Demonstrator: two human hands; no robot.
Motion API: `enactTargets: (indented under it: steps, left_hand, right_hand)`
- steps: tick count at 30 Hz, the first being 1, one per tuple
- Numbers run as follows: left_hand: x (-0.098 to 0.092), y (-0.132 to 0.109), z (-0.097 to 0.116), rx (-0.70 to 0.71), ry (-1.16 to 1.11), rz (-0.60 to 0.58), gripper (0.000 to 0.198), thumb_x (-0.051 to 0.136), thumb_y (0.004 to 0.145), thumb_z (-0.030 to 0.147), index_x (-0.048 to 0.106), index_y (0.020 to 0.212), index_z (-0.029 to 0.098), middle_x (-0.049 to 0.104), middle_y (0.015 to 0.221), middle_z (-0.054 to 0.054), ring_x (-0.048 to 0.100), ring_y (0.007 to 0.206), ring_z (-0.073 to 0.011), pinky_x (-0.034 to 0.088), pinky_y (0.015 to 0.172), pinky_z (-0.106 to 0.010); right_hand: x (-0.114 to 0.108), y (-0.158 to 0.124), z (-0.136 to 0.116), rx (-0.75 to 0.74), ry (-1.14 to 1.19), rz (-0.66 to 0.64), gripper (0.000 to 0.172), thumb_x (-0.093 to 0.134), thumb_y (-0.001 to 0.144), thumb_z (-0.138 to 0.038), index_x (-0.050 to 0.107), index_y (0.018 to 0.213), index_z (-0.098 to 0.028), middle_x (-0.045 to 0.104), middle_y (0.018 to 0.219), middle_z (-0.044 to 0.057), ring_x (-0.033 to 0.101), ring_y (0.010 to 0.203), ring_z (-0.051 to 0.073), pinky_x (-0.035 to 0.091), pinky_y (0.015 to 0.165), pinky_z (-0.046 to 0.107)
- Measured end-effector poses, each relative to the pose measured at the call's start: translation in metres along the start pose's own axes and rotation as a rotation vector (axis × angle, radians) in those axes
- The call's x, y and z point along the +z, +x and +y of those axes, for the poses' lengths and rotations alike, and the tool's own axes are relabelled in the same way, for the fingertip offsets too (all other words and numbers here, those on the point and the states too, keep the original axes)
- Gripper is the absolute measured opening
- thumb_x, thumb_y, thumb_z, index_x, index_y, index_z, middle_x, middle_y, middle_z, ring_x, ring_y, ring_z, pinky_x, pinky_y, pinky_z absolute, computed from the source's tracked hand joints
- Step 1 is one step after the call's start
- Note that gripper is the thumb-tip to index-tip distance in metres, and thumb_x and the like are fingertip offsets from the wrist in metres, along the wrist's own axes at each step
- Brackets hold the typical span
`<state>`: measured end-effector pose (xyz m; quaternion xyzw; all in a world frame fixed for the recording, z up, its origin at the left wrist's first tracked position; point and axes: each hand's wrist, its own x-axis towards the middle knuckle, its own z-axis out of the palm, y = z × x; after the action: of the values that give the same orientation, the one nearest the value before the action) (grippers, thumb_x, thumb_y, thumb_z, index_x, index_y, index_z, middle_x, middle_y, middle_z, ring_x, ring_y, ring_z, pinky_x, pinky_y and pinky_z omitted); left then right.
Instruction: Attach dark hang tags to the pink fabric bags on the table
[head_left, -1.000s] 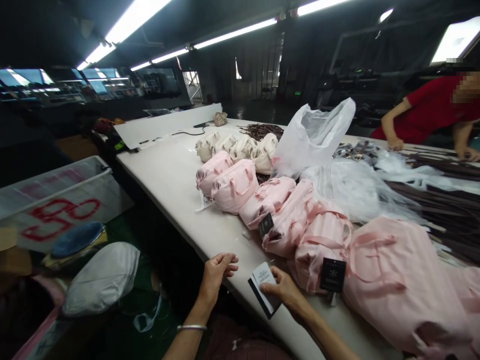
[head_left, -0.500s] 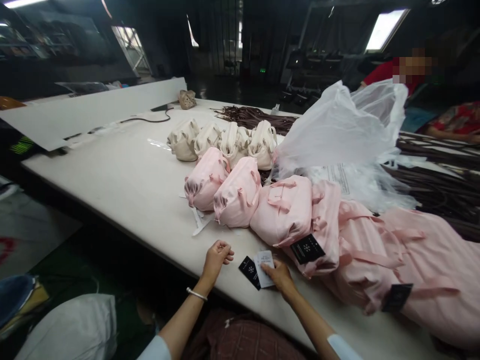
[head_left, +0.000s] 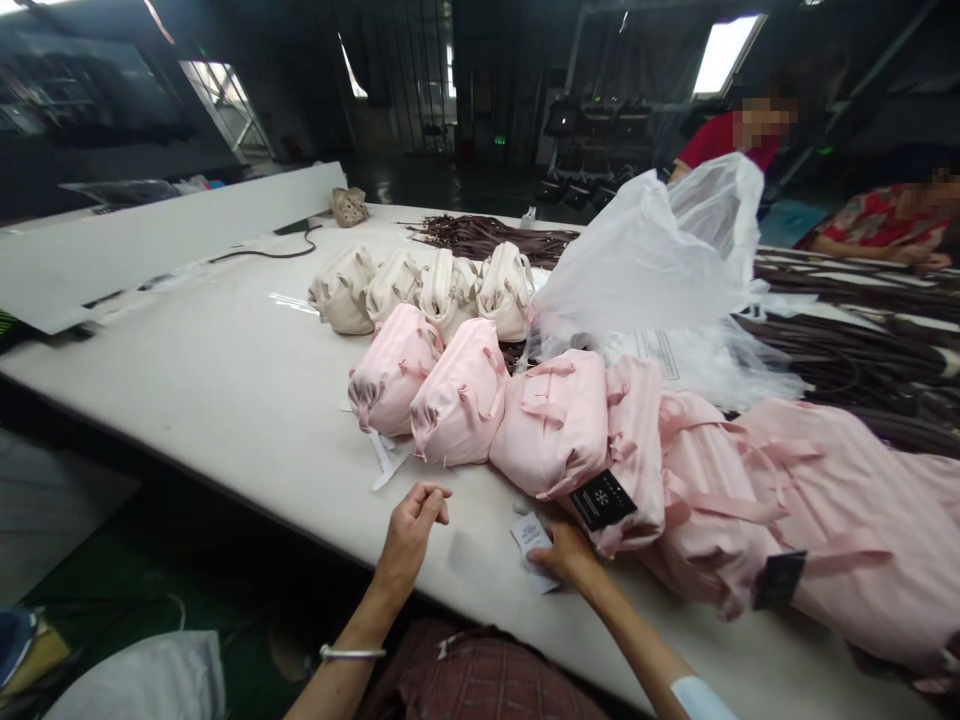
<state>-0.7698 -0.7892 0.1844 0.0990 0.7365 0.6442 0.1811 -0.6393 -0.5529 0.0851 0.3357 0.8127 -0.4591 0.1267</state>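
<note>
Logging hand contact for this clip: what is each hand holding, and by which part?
The right hand touches a white paper tag at its lower right edge, grip unclear; the left hand holds nothing visible.

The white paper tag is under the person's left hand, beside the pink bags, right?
No, that's the wrong hand: the white paper tag is under the right hand, as the head view shows. It does lie beside the pink bags.

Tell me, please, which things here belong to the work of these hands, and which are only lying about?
Belonging: right hand, white card tag, left hand, black tag, pink bags.
Lying about: cream bags, brown straps, plastic bag.
</note>
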Motion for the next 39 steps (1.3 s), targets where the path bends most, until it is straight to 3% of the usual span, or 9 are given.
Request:
enactTargets:
  steps: [3,6,10,14,20,25,29,34,39]
  left_hand:
    - [0.015,-0.001,0.023,0.019,-0.038,-0.128,0.030,0.056,0.088,0.046,0.063,0.086,0.017,0.055,0.064,0.002,0.052,0.065,-0.0147,0.041,0.069,-0.026]
    - [0.028,0.006,0.039,0.019,-0.074,-0.284,0.031,0.056,0.088,0.046,0.065,0.085,0.016,0.058,0.065,0.001,0.055,0.067,-0.0157,0.043,0.071,-0.026]
    - [0.044,0.019,0.049,-0.005,-0.063,-0.569,0.030,0.058,0.087,0.044,0.067,0.081,0.015,0.065,0.066,-0.002,0.058,0.065,-0.0162,0.044,0.067,-0.025]
    - [0.055,0.035,0.055,0.010,-0.076,-0.747,0.029,0.059,0.086,0.040,0.068,0.074,0.014,0.067,0.064,-0.003,0.057,0.061,-0.0147,0.042,0.061,-0.023]
    - [0.064,0.068,0.066,-0.011,-0.192,-0.955,0.021,0.064,0.082,0.030,0.070,0.071,0.013,0.068,0.067,-0.002,0.058,0.065,-0.0144,0.043,0.066,-0.024]
    - [0.092,0.110,0.043,-0.432,-0.524,-0.748,0.033,0.075,0.075,0.035,0.065,0.098,0.013,0.066,0.105,-0.012,0.066,0.077,-0.0181,0.052,0.067,-0.028]
    - [0.124,0.138,0.025,-0.547,-0.626,-0.665,0.019,0.064,0.083,0.028,0.056,0.091,0.013,0.064,0.105,-0.016,0.068,0.084,-0.0181,0.056,0.077,-0.031]
    - [0.153,0.150,0.026,-0.446,-0.657,-0.585,0.016,0.058,0.081,0.016,0.055,0.097,0.015,0.066,0.093,-0.009,0.067,0.081,-0.0154,0.054,0.079,-0.028]
    - [0.161,0.153,0.038,-0.180,-0.455,-0.545,0.028,0.054,0.081,0.015,0.063,0.108,0.017,0.067,0.097,-0.009,0.065,0.079,-0.0182,0.052,0.076,-0.031]
  right_hand:
    - [-0.016,-0.026,-0.010,-0.032,-0.019,0.056,0.026,0.073,0.055,-0.016,0.072,0.081,-0.017,0.071,0.091,0.012,0.064,0.097,0.035,0.045,0.092,0.047]
    - [-0.033,-0.062,-0.036,-0.105,0.018,0.097,0.027,0.065,0.075,-0.033,0.074,0.096,-0.018,0.071,0.102,0.013,0.061,0.106,0.032,0.042,0.099,0.044]
    - [-0.042,-0.094,-0.093,-0.210,0.363,0.194,0.045,0.059,0.083,-0.056,0.073,0.107,-0.021,0.071,0.110,0.010,0.063,0.104,0.028,0.048,0.093,0.037]
    - [-0.036,-0.093,-0.133,-0.249,0.565,0.376,0.039,0.072,0.074,-0.055,0.076,0.090,-0.019,0.072,0.093,0.009,0.063,0.091,0.026,0.049,0.085,0.035]
    - [-0.042,-0.082,-0.147,-0.204,0.629,0.548,0.037,0.071,0.077,-0.052,0.069,0.088,-0.017,0.066,0.083,0.005,0.059,0.079,0.019,0.049,0.075,0.029]
    - [-0.087,-0.075,-0.176,-0.128,0.808,0.417,0.042,0.070,0.074,-0.056,0.059,0.087,-0.018,0.066,0.090,0.008,0.062,0.070,0.017,0.047,0.049,0.023]
    - [-0.126,-0.047,-0.191,-0.057,0.411,0.359,0.033,0.062,0.078,-0.050,0.056,0.080,-0.018,0.065,0.069,0.002,0.054,0.049,0.011,0.037,0.040,0.019]
    - [-0.155,0.008,-0.187,0.021,0.013,0.462,0.008,0.057,0.074,-0.020,0.062,0.069,-0.017,0.064,0.057,0.001,0.051,0.044,0.011,0.035,0.047,0.023]
    - [-0.164,0.047,-0.177,-0.002,-0.086,0.374,0.015,0.058,0.061,-0.005,0.063,0.053,-0.017,0.054,0.042,-0.002,0.047,0.045,0.011,0.029,0.051,0.025]
